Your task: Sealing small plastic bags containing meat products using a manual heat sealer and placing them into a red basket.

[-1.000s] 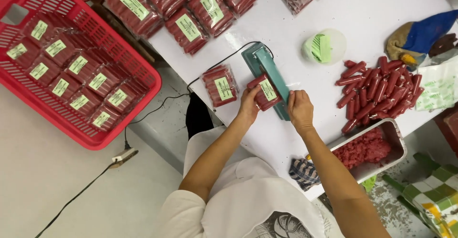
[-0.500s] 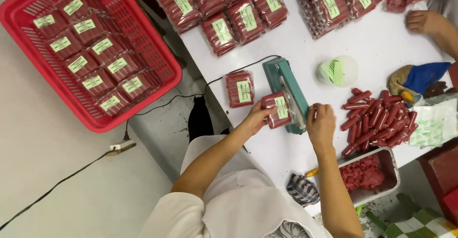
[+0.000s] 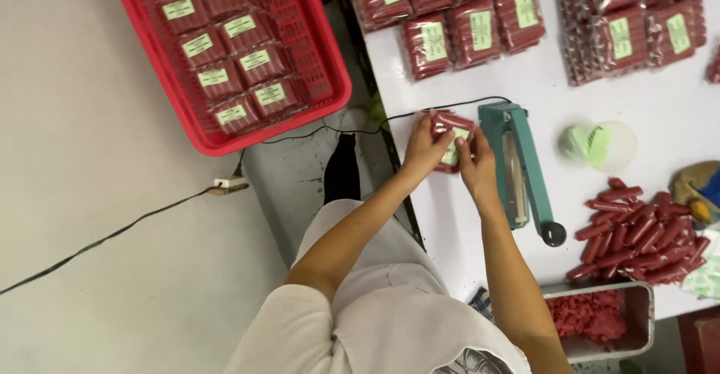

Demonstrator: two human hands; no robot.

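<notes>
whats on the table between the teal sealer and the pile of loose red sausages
In the head view, only bare white table lies between the teal sealer and the pile of loose sausages. The clear tub holding green labels sits further up, off that line.

I see a clear plastic pack of red sausages with a pale green label (image 3: 452, 138) lying flat on the white table, just left of the teal sealer. My view of it is partly covered; only its upper end and label edge show.

Both hands, left (image 3: 424, 149) and right (image 3: 475, 165), clasp sausage packet (image 3: 450, 128) beside teal sealer (image 3: 517, 168).
</notes>
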